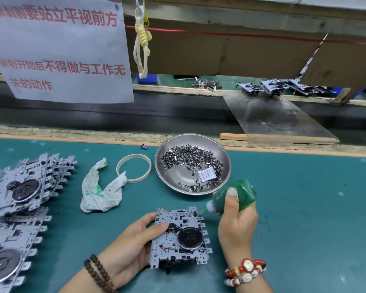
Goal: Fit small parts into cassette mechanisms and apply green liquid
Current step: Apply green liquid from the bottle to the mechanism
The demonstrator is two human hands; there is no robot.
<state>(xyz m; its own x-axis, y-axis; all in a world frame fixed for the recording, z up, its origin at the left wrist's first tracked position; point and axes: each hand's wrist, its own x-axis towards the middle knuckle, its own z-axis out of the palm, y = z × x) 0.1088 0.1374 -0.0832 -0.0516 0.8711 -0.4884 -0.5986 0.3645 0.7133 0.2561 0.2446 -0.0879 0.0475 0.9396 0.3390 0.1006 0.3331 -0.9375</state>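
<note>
1. Centrally, low on the green mat (294, 208): one cassette mechanism (179, 235), flat, black flywheel up.
2. Left hand (133, 242) on the mechanism's left edge, fingers curled under it, thumb pressed on top near the small pulley.
3. Right hand (237, 218) just right of the mechanism, wrapped round a green bottle (235, 194), thumb across its side.
4. Bottle tilted, nozzle down-left, tip touching the mechanism's upper right corner.
5. Just beyond the mechanism, right of centre: steel bowl (173, 178) with a heap of small dark parts (190, 159) and a white slip.
6. Left of the bowl: pale ring (133, 168), then a green-stained rag (99, 189).
7. Far left of the mechanism: stack of mechanisms (19, 197), fanned and overlapping.
8. Beyond the bowl: dark conveyor (114, 115), more mechanisms on its far side.
9. Upper left, hanging: paper sign (57, 49) with red characters.
</note>
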